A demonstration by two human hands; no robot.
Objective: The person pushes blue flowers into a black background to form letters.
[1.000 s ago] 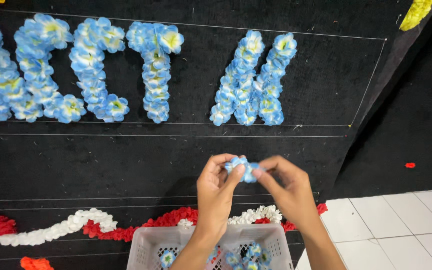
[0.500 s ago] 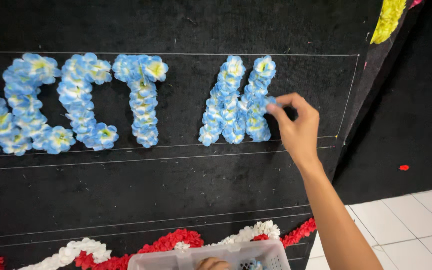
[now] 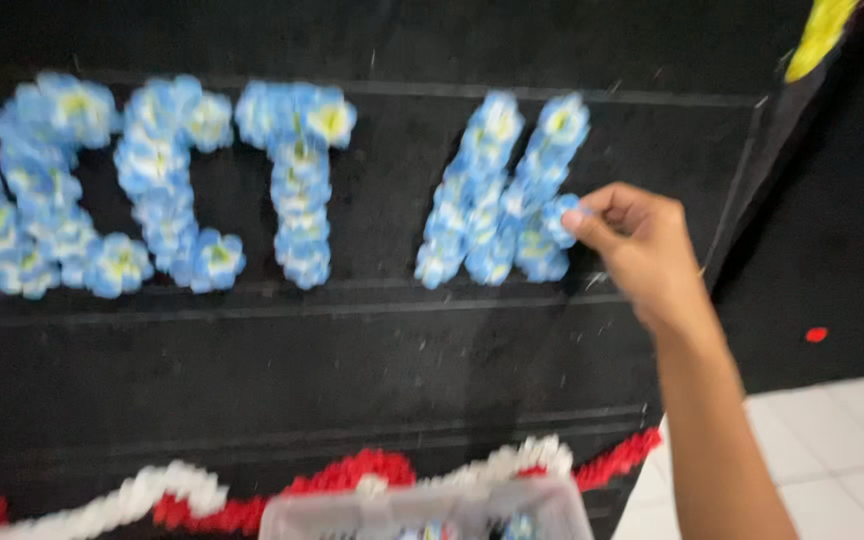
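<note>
My right hand (image 3: 642,245) reaches up to a black board (image 3: 372,350) and pinches a small blue flower (image 3: 560,215) against it, at the right edge of a shape made of blue and yellow flowers (image 3: 497,190). More flower shapes (image 3: 152,190) stand in a row to the left. My left hand is out of sight below the frame. The picture is blurred by motion.
A red and white flower garland (image 3: 352,480) runs along the board's lower part. A pale plastic basket (image 3: 422,510) with blue flowers sits at the bottom edge. Yellow flowers (image 3: 817,35) hang at the top right. White floor tiles (image 3: 832,450) lie at the lower right.
My hands first held a blue flower together above the basket. The right hand then rose to the rightmost flower shape and now presses lower on its right edge; the left hand dropped from view.
</note>
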